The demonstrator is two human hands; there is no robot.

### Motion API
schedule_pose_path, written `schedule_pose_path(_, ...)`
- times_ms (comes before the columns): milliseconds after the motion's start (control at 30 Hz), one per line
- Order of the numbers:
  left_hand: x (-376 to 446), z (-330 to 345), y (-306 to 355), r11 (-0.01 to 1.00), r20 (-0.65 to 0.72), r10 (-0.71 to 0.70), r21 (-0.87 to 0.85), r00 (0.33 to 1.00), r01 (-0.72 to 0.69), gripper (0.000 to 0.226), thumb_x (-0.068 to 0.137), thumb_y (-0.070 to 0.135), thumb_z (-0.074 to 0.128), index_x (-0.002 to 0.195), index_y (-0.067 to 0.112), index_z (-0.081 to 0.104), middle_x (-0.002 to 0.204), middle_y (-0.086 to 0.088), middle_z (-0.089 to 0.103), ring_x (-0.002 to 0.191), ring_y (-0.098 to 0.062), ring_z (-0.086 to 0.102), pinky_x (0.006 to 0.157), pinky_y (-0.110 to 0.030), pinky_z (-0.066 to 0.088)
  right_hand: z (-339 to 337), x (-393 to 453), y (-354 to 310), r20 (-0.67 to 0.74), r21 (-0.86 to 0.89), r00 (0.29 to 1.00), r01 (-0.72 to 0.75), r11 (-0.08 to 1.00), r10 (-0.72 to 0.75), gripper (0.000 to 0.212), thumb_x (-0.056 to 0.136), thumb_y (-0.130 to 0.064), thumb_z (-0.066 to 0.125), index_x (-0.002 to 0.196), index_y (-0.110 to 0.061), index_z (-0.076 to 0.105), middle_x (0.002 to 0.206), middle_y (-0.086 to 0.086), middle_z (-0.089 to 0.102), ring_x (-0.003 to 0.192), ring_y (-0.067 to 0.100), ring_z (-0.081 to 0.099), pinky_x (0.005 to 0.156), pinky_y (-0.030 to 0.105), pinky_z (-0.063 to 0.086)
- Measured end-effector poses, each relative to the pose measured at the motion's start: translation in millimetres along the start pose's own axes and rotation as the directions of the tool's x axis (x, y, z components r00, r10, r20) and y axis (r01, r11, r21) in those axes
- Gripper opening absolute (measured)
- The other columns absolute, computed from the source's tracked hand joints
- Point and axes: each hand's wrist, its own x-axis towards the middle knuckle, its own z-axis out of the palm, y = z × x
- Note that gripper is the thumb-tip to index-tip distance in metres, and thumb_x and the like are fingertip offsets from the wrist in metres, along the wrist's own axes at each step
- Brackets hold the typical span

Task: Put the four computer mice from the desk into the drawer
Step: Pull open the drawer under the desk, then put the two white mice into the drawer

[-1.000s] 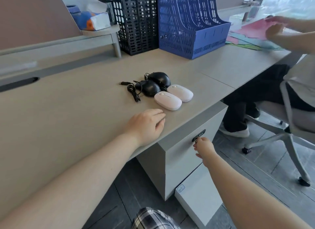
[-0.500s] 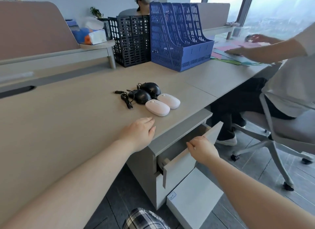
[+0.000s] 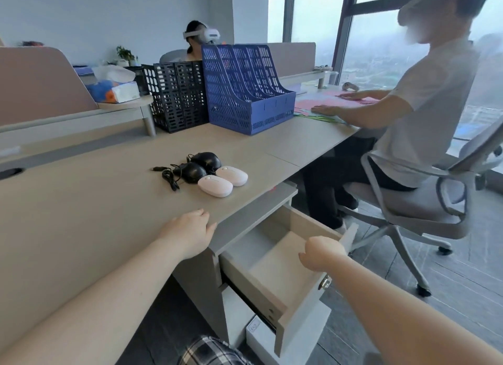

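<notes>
Two black corded mice and two white mice lie grouped on the beige desk, near its front edge. My left hand rests flat on the desk edge, just in front of them, holding nothing. Under the desk the top drawer stands pulled far out, and its inside looks bare. My right hand grips the top edge of the drawer front.
A blue file rack and a black one stand at the back of the desk, a tissue box on a raised shelf. A person sits on an office chair close at the right; another sits behind the racks.
The drawer went from closed to far open, pulled by my right hand. My left hand stayed on the desk edge. The camera tilted upward.
</notes>
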Motion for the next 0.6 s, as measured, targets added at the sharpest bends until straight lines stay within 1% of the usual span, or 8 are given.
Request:
schedule_pose_path(67, -2, -1, 1, 1.0, 0.002, -0.011, -0.003, 1.0, 0.011, 0.05, 0.102, 0.042, 0.025, 0.136, 0.011, 0.045, 0.149, -0.004, 0.04, 0.135, -0.027, 0.04, 0.106, -0.042, 0.038, 3, -9, 12, 0.023, -0.022, 0.999, -0.035, 0.999, 0.036, 0.036, 0.092, -0.037, 0.041, 0.1, -0.011, 0.066, 0.085, -0.001, 0.055, 0.084, 0.025, 0.059, 0.071, 0.03, 0.049)
schedule_pose_path(167, -3, 0, 1, 1.0, -0.014, -0.009, 0.011, 1.0, 0.009, 0.048, 0.101, 0.043, 0.024, 0.127, 0.013, 0.052, 0.141, -0.003, 0.047, 0.129, -0.026, 0.045, 0.101, -0.042, 0.041, 11, -18, 29, 0.048, -0.051, 0.995, -0.081, 0.995, 0.083, 0.035, 0.091, -0.034, 0.042, 0.103, -0.011, 0.065, 0.087, -0.001, 0.056, 0.079, 0.023, 0.055, 0.071, 0.03, 0.049)
schedule_pose_path(267, -2, 1, 1, 1.0, -0.048, -0.006, 0.027, 0.999, 0.007, 0.045, 0.101, 0.044, 0.024, 0.108, 0.015, 0.058, 0.128, -0.001, 0.055, 0.117, -0.026, 0.052, 0.09, -0.039, 0.044, 16, -22, 38, 0.065, -0.067, 0.992, -0.1, 0.993, 0.104, 0.034, 0.089, -0.032, 0.042, 0.103, -0.012, 0.066, 0.087, -0.001, 0.058, 0.079, 0.022, 0.058, 0.068, 0.028, 0.049)
schedule_pose_path(333, 1, 0, 1, 0.999, -0.063, -0.025, 0.034, 0.998, 0.027, 0.041, 0.1, 0.045, 0.025, 0.088, 0.019, 0.054, 0.116, -0.002, 0.06, 0.106, -0.026, 0.056, 0.08, -0.036, 0.043, 14, -21, 40, 0.077, -0.052, 0.989, -0.126, 0.991, 0.129, 0.034, 0.088, -0.031, 0.043, 0.106, -0.012, 0.065, 0.094, 0.0, 0.06, 0.086, 0.023, 0.061, 0.069, 0.029, 0.048)
schedule_pose_path(400, 4, -3, 2, 0.998, -0.097, -0.046, 0.028, 0.994, 0.049, 0.039, 0.1, 0.045, 0.026, 0.075, 0.022, 0.046, 0.108, -0.003, 0.063, 0.096, -0.026, 0.056, 0.073, -0.034, 0.04, 11, -16, 38, 0.067, -0.026, 0.99, -0.121, 0.992, 0.123, 0.037, 0.09, -0.035, 0.043, 0.113, -0.013, 0.062, 0.107, 0.002, 0.063, 0.099, 0.025, 0.063, 0.072, 0.03, 0.047)
schedule_pose_path(433, 5, -6, 4, 0.998, -0.118, -0.054, 0.023, 0.992, 0.057, 0.04, 0.1, 0.045, 0.026, 0.074, 0.021, 0.045, 0.106, -0.004, 0.063, 0.091, -0.026, 0.056, 0.071, -0.034, 0.04, 8, -14, 36, 0.046, -0.02, 0.994, -0.102, 0.995, 0.103, 0.039, 0.091, -0.038, 0.043, 0.115, -0.013, 0.062, 0.113, 0.003, 0.063, 0.103, 0.026, 0.062, 0.073, 0.031, 0.046)
schedule_pose_path(500, 9, -9, 6, 0.997, -0.18, -0.07, 0.0, 0.981, 0.071, 0.04, 0.1, 0.045, 0.027, 0.083, 0.018, 0.052, 0.109, -0.005, 0.063, 0.091, -0.027, 0.055, 0.071, -0.033, 0.04, -2, -7, 27, -0.011, -0.027, 0.999, -0.045, 0.999, 0.045, 0.04, 0.092, -0.04, 0.042, 0.113, -0.013, 0.063, 0.112, 0.002, 0.064, 0.106, 0.026, 0.062, 0.074, 0.031, 0.045)
schedule_pose_path(600, 19, -10, 8, 0.996, -0.314, -0.063, -0.079, 0.947, 0.04, 0.04, 0.098, 0.045, 0.033, 0.116, 0.017, 0.056, 0.125, -0.003, 0.056, 0.111, -0.029, 0.055, 0.08, -0.037, 0.044, -23, 6, 5, -0.112, 0.02, 0.994, 0.022, 1.0, -0.019, 0.035, 0.093, -0.041, 0.039, 0.101, -0.017, 0.064, 0.095, 0.0, 0.061, 0.095, 0.025, 0.062, 0.068, 0.03, 0.045)
